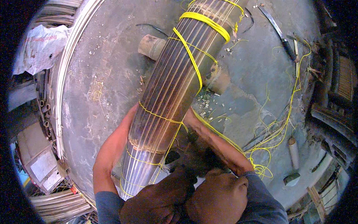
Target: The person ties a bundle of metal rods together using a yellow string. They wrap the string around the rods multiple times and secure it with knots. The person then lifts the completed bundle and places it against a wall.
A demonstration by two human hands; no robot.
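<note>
A long bundle of split bamboo strips (171,97) lies across the middle of the round grey work floor (104,74), running from the near edge, by the person's knees, up and away to the far right. Yellow cord (192,56) is wound around the bundle in several loops, thick near the far end and thinner nearer the person. The bundle rests on a short bamboo log (153,46) that lies crosswise beneath it. The left hand (130,115) reaches under the bundle's left side and the right hand (190,117) under its right side; both touch it, but the fingers are hidden beneath the strips, so whether they are closed on it cannot be told. Loose yellow cord (276,127) trails over the floor to the right, and a long knife (279,33) lies at the far right.
</note>
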